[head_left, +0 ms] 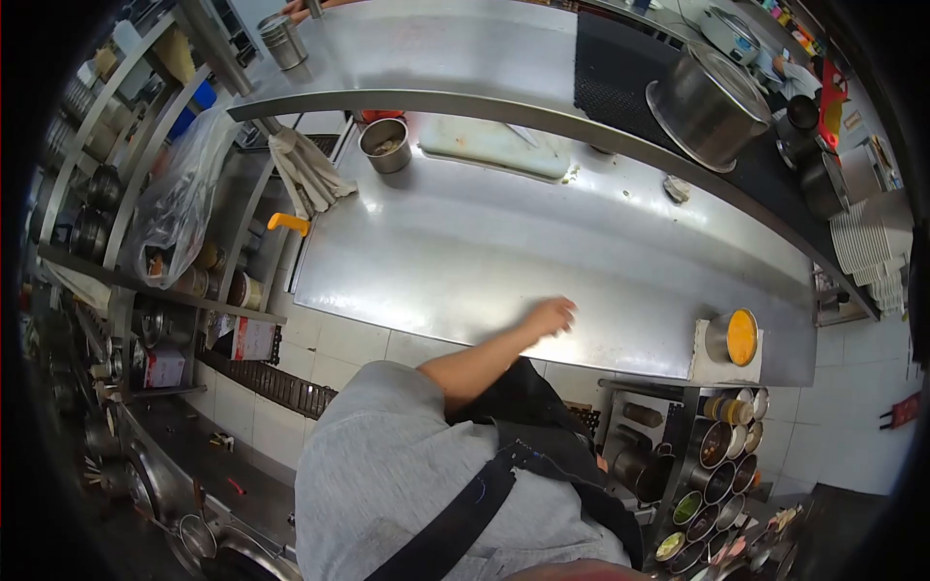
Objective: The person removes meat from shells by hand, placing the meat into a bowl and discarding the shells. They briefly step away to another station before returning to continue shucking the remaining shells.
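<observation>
My left hand (pixel 550 318) hovers over the front part of the steel counter (pixel 436 252), its fingers loosely bent and apart, with nothing seen in them. To its right, a steel pot of orange contents (pixel 741 337) rests on a pale cloth (pixel 712 363) at the counter's right end. Farther back are a pale cutting board (pixel 494 147) with a knife (pixel 523 134) on it and a steel pot with some food inside (pixel 387 145). A small skin-coloured patch shows at the dark apron's right edge; whether it is my right hand is unclear.
A raised steel shelf (pixel 436 48) crosses behind the counter, bearing a large pot (pixel 712 102). A beige cloth (pixel 305 174) and an orange handle (pixel 289 224) are at the left edge. Several filled containers (pixel 717 481) stand below right. Another person (pixel 796 76) is at the far right.
</observation>
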Motion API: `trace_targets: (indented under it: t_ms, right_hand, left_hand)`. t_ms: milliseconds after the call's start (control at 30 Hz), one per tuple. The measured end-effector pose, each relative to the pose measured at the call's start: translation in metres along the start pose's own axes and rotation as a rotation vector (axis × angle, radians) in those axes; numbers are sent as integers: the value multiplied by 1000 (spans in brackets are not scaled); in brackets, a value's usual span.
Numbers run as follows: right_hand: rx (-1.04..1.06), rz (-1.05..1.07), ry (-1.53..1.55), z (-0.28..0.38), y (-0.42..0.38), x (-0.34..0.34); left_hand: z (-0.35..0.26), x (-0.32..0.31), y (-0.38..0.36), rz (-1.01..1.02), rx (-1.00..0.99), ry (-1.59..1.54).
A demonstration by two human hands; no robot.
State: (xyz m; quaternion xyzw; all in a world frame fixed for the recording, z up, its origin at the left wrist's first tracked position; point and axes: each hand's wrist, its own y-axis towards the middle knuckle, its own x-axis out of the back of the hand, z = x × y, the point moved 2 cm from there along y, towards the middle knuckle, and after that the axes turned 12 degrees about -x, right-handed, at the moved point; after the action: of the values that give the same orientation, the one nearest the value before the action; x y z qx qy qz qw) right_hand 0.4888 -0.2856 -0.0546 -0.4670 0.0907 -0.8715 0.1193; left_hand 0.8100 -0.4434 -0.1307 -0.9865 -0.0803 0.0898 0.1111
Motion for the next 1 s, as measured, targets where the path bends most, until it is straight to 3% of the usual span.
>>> trace_targets:
  t_ms: [100, 200, 267, 300, 333, 400, 433, 467, 500, 633, 700, 867, 1000]
  right_hand:
    - [41, -19, -1, -5, -10, 5]
    - [94, -67, 21, -17, -29, 10]
    - [101, -133, 63, -30, -50, 11]
    - [7, -126, 242, -42, -66, 9]
    - [43, -217, 127, -52, -79, 7]
    - [-195, -233, 96, -60, -107, 2]
    - [-404, -270, 298, -45, -117, 16]
    - [-487, -186, 107, -67, -120, 0]
    - [-471, -336, 151, -76, -138, -8]
    - [-793, -123, 251, -114, -195, -18]
    - [-878, -189, 319, -128, -226, -14]
    - [-970, -236, 414, -173, -305, 25]
    - [-908, -651, 377, -250, -348, -4]
  left_hand:
    - [-18, -85, -32, 406, -208, 335]
    - [-27, -129, -55, 667, -152, 392]
    - [5, -149, -54, 753, -79, 286]
    - [6, -156, -58, 748, -283, 340]
    - [14, -163, -60, 802, -49, 326]
    - [-17, -179, -80, 852, -54, 533]
    - [7, -184, -79, 939, -9, 494]
    - [28, -186, -79, 1001, -37, 461]
    - [24, -196, -88, 1048, 41, 504]
    - [43, -251, -123, 1198, 149, 690]
    - [56, -283, -143, 1231, 210, 748]
    - [80, -380, -220, 1382, 113, 813]
    - [94, -467, -292, 1618, -121, 806]
